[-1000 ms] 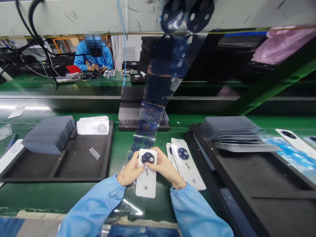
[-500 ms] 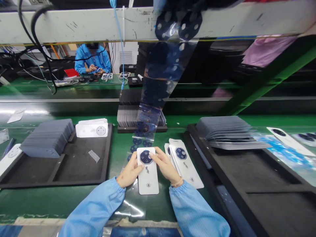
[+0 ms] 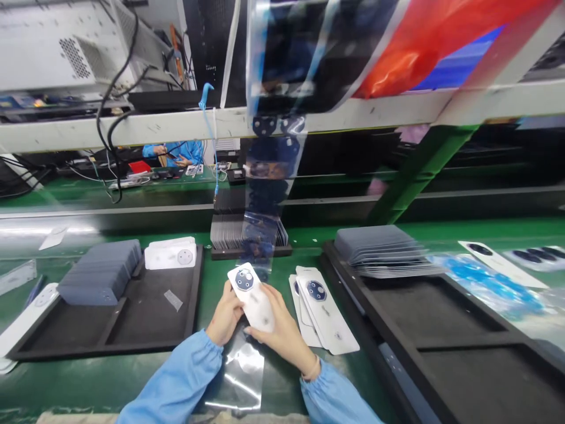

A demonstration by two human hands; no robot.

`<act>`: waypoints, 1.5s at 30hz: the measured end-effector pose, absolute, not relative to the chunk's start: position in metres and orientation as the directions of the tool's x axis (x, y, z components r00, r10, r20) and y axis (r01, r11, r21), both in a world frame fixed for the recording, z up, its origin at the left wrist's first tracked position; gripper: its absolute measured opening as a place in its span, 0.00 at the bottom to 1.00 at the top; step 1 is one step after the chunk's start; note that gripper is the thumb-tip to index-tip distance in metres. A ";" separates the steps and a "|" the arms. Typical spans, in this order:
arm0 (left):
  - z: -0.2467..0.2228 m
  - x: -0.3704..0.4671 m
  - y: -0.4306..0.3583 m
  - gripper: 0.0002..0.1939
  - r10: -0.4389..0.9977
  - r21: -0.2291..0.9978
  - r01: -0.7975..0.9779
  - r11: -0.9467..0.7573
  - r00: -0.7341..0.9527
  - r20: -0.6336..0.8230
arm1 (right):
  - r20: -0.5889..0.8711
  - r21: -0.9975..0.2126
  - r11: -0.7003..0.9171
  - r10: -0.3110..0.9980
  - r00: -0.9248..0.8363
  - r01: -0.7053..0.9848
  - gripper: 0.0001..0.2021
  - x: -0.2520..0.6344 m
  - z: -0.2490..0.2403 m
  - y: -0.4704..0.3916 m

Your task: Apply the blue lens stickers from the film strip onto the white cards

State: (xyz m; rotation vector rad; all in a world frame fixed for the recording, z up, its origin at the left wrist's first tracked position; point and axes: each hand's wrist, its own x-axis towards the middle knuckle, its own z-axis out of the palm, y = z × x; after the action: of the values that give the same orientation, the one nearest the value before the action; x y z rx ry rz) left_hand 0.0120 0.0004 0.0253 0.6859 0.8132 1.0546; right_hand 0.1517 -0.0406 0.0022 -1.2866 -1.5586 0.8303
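Both hands hold a white phone back cover [image 3: 259, 307], tilted, with its dark octagonal camera patch at the upper left. My left hand [image 3: 226, 316] grips its left edge. My right hand [image 3: 282, 330] is closed around the right and lower edge, thumb underneath. Just to the right lie several similar white back covers [image 3: 336, 330], overlapping on the green bench. Behind the held cover hangs a clear film strip [image 3: 267, 194] bearing dark camera-shaped stickers. A piece of clear film [image 3: 241, 377] lies on the bench below my hands.
On the left, a black tray [image 3: 145, 330] holds grey panels [image 3: 99, 274] and white covers [image 3: 170, 254]. At right, another black tray [image 3: 463, 341] carries stacked grey panels [image 3: 379, 250]. A rack of upright panels [image 3: 227, 232] stands behind. Across the bench, a co-worker's blue sleeve [image 3: 192, 152] shows.
The cover has turned from upright to a tilt, its top toward the left. My right hand has shifted from the camera patch to its right and lower edge. The camera view has tilted upward.
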 end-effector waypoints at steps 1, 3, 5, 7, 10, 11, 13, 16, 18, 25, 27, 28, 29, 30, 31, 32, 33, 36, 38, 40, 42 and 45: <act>0.029 0.013 -0.001 0.29 0.918 0.805 -0.462 0.373 0.307 -0.249 | 0.237 -0.876 0.230 0.971 -0.037 0.424 0.42 0.152 0.002 -0.044; 0.036 0.012 0.001 0.26 0.872 0.823 -0.387 0.416 0.427 -0.240 | 0.289 -0.813 0.249 0.957 -0.007 0.526 0.41 0.156 -0.001 -0.050; 0.038 0.003 0.012 0.23 0.867 0.911 -0.234 0.341 0.451 -0.209 | 0.387 -0.743 0.277 0.920 0.054 0.610 0.39 0.167 -0.006 -0.054; 0.038 -0.018 0.036 0.24 0.946 0.993 0.045 0.107 0.304 -0.116 | 0.449 -0.685 0.247 0.884 0.130 0.686 0.36 0.189 -0.015 -0.057; 0.037 -0.067 0.085 0.29 0.991 0.818 0.560 -0.133 0.085 0.103 | 0.457 -0.619 0.148 0.867 0.200 0.771 0.31 0.228 -0.032 -0.060; 0.037 -0.085 0.100 0.29 0.992 0.784 0.608 -0.128 0.059 0.116 | 0.469 -0.586 0.131 0.860 0.202 0.800 0.30 0.239 -0.038 -0.061; 0.037 -0.119 0.123 0.33 0.992 0.698 0.709 -0.098 0.011 0.128 | 0.498 -0.535 0.090 0.837 0.227 0.840 0.32 0.251 -0.046 -0.064; 0.032 -0.156 0.138 0.41 0.991 0.561 0.824 -0.074 -0.003 0.135 | 0.504 -0.530 0.165 0.850 0.153 0.832 0.36 0.237 -0.045 -0.069; 0.026 -0.170 0.142 0.44 0.991 0.485 0.871 -0.080 0.016 0.135 | 0.467 -0.554 0.303 0.884 -0.012 0.775 0.36 0.213 -0.038 -0.070; 0.022 -0.186 0.153 0.40 0.965 0.295 0.935 -0.198 0.133 0.224 | 0.362 -0.554 0.492 0.869 -0.339 0.672 0.31 0.157 -0.042 -0.049; 0.025 -0.187 0.153 0.35 0.939 0.296 0.923 -0.246 0.152 0.308 | 0.362 -0.507 0.488 0.868 -0.338 0.710 0.25 0.157 -0.045 -0.046; 0.027 -0.187 0.152 0.32 0.928 0.325 0.910 -0.258 0.140 0.345 | 0.366 -0.484 0.484 0.869 -0.334 0.729 0.22 0.157 -0.046 -0.045; 0.029 -0.187 0.151 0.29 0.923 0.368 0.894 -0.256 0.113 0.368 | 0.370 -0.466 0.480 0.869 -0.329 0.743 0.20 0.157 -0.046 -0.045; 0.031 -0.187 0.149 0.26 0.925 0.420 0.875 -0.239 0.074 0.373 | 0.375 -0.454 0.475 0.869 -0.322 0.754 0.18 0.156 -0.045 -0.046; 0.034 -0.187 0.147 0.22 0.929 0.465 0.859 -0.215 0.033 0.368 | 0.380 -0.448 0.470 0.870 -0.314 0.760 0.17 0.155 -0.045 -0.047; 0.037 -0.187 0.145 0.19 0.933 0.499 0.846 -0.188 -0.005 0.361 | 0.389 -0.447 0.466 0.870 -0.303 0.764 0.15 0.154 -0.044 -0.048; 0.040 -0.186 0.142 0.16 0.934 0.529 0.833 -0.163 -0.043 0.355 | 0.402 -0.448 0.462 0.869 -0.290 0.765 0.14 0.152 -0.044 -0.048; 0.054 -0.178 0.135 0.12 0.921 0.653 0.751 -0.102 -0.177 0.348 | 0.454 -0.449 0.457 0.857 -0.245 0.768 0.12 0.146 -0.045 -0.050; 0.064 -0.166 0.128 0.14 0.902 0.751 0.655 -0.083 -0.271 0.336 | 0.489 -0.446 0.466 0.842 -0.228 0.764 0.10 0.144 -0.047 -0.051; 0.072 -0.148 0.118 0.14 0.906 0.852 0.519 -0.073 -0.322 0.274 | 0.511 -0.431 0.487 0.826 -0.240 0.759 0.09 0.143 -0.049 -0.052; 0.073 -0.125 0.103 0.14 0.945 0.924 0.379 -0.050 -0.281 0.166 | 0.518 -0.394 0.505 0.812 -0.269 0.768 0.09 0.143 -0.050 -0.053; 0.062 -0.082 0.069 0.10 0.993 0.992 0.086 0.090 -0.078 -0.083 | 0.548 -0.292 0.525 0.777 -0.310 0.799 0.09 0.143 -0.051 -0.054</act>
State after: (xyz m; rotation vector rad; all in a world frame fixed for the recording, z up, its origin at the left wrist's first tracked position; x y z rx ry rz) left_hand -0.0820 0.0691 0.0620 1.1734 1.3705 1.1549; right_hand 0.1428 -0.0539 -0.0513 -1.2748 -2.1186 -0.0446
